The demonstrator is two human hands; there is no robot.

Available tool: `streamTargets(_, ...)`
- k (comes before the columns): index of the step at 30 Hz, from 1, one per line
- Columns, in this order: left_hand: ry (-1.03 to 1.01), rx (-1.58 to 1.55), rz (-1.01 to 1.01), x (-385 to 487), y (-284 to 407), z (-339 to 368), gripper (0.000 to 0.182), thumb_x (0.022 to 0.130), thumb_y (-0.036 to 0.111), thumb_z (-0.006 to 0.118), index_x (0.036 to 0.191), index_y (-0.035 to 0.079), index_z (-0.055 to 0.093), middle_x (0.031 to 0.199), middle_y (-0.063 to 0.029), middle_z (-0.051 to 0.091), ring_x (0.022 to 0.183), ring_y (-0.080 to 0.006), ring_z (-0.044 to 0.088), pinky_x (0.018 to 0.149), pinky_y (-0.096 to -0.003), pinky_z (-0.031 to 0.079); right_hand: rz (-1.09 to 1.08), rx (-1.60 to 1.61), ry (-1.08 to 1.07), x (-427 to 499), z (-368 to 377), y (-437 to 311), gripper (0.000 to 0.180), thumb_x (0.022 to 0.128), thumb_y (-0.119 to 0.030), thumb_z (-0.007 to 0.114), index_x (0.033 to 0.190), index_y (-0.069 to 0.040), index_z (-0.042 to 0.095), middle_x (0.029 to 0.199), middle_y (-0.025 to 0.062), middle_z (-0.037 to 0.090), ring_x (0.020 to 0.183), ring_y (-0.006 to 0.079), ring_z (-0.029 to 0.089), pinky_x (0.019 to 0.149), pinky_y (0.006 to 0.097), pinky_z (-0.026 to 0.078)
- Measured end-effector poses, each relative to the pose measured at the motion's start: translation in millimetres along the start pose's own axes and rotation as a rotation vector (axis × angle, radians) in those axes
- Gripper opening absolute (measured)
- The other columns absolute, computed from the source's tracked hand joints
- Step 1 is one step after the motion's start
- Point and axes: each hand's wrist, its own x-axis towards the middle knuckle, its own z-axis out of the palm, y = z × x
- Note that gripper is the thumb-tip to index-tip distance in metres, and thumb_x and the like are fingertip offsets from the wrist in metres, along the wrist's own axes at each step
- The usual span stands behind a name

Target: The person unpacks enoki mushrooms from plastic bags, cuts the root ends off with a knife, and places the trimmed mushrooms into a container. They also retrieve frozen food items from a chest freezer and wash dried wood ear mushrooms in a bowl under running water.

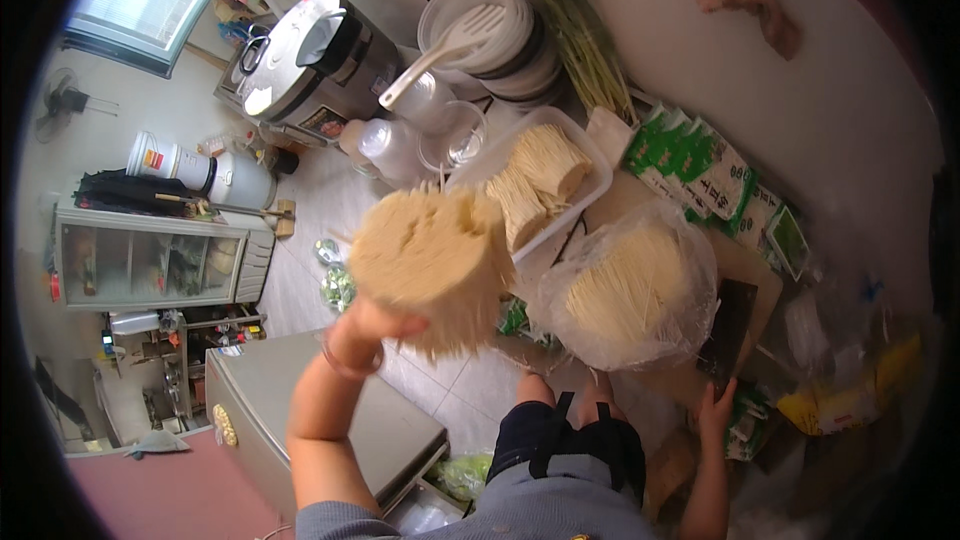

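My left hand [379, 326] grips a thick bundle of pale, thin sticks or dry noodles [431, 262], its flat end facing the camera. Low on the right, my right hand [716, 401] is around the lower end of a dark, broad-bladed cleaver [727, 330]; the handle is mostly hidden. A clear plastic bag [551, 315] between the hands holds more of the pale strands [626, 285]. Behind it, a translucent plastic tub [600, 191] contains bundles of the same kind [551, 161]. The held bundle is slightly blurred and overlaps the tub's near left corner in view.
Green and white printed packets [697, 165] lie right of the tub. Clear plastic containers [390, 146], stacked bowls [517, 52] with a slotted spatula [442, 52], and a large cooker [315, 60] stand behind. A grey metal-topped cabinet [352, 420] is at lower left, bags of greens [337, 289] on the floor.
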Motion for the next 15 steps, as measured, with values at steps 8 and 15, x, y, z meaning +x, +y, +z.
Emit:
streamTargets(8,-0.642,1.408,0.258,168.5,-126.7,-66.1,0.089,0.064,0.022,0.086,0.142,0.012,0.046,0.145,-0.0128,0.050,0.139,-0.0333,0.043,0.120,-0.0518,0.027,0.012,0.013,-0.001,-4.7,8.7,-2.6,0.065,0.105,-0.024,0.053,0.157,-0.006,0.019,0.099,0.0139,0.059,0.051,0.0148,0.050,0.046,0.0318,0.043)
streamTargets(15,-0.569,1.595,0.296,147.1,-99.2,-63.8,0.091,0.073,0.029,0.084,0.151,0.016,0.039,0.156,-0.0130,0.040,0.148,-0.0277,0.031,0.123,-0.0531,0.015,0.011,0.023,0.082,-15.1,14.7,-7.3,0.071,0.106,-0.026,0.050,0.161,-0.008,0.007,0.065,0.0080,0.053,0.048,0.0146,0.046,0.045,0.0327,0.042)
